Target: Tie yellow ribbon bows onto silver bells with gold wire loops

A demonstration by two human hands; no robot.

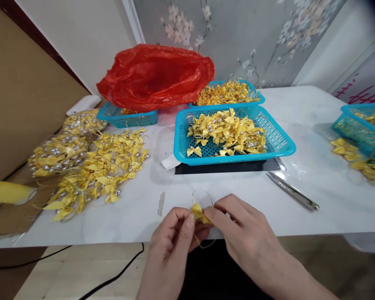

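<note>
Between my two hands, at the table's front edge, is a small yellow ribbon bow (197, 211) with thin gold cord loops sticking out above and below it. My left hand (174, 235) pinches the bow's left side between thumb and fingers. From the right, my right hand (242, 227) has its fingertips closed on the other side of the bow. A blue plastic basket (234, 158) holding a heap of yellow bows with silvery beads (231, 132) stands just beyond my hands. To the left, a pile of similar bows (104, 166) lies on the white table (137, 223).
Metal scissors or snips (292, 191) lie right of my hands. A red plastic bag (156, 77) covers part of another blue basket (128, 120). Behind stands a further basket of bows (231, 92); one more basket (362, 129) is at the right. A yellow roll (11, 192) sits far left.
</note>
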